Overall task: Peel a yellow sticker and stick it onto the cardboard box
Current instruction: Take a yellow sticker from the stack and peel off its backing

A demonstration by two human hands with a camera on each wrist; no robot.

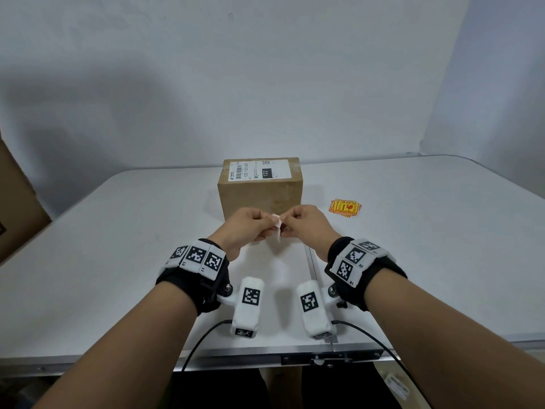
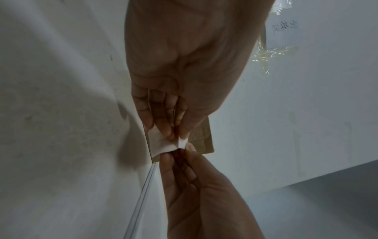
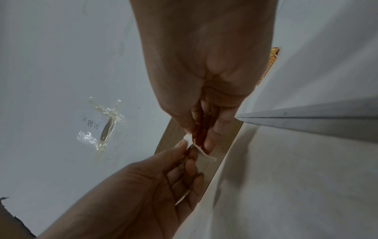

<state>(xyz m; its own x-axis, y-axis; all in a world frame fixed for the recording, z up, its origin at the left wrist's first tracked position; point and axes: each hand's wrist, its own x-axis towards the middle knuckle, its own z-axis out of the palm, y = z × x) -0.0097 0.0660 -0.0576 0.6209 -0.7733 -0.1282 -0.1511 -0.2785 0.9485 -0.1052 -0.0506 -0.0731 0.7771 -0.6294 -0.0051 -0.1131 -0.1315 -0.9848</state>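
Note:
A brown cardboard box [image 1: 261, 193] with a white shipping label [image 1: 259, 170] on top stands mid-table. Just in front of it, above the table, my two hands meet on one sticker sheet [image 1: 276, 228]. My left hand [image 1: 272, 226] pinches its white backing [image 2: 161, 142], which curls downward. My right hand [image 1: 285, 224] pinches the other edge, where a reddish-orange strip [image 3: 201, 135] shows between the fingers. The printed face is mostly hidden. In the right wrist view the backing [image 3: 206, 156] bends between my right hand [image 3: 199, 139] and my left hand [image 3: 187, 148].
A small stack of yellow and red stickers [image 1: 345, 207] lies on the white table [image 1: 427, 246] to the right of the box. A large cardboard piece [image 1: 17, 202] leans at the far left. A metal seam [image 1: 311, 261] crosses the table, and its front edge is near me.

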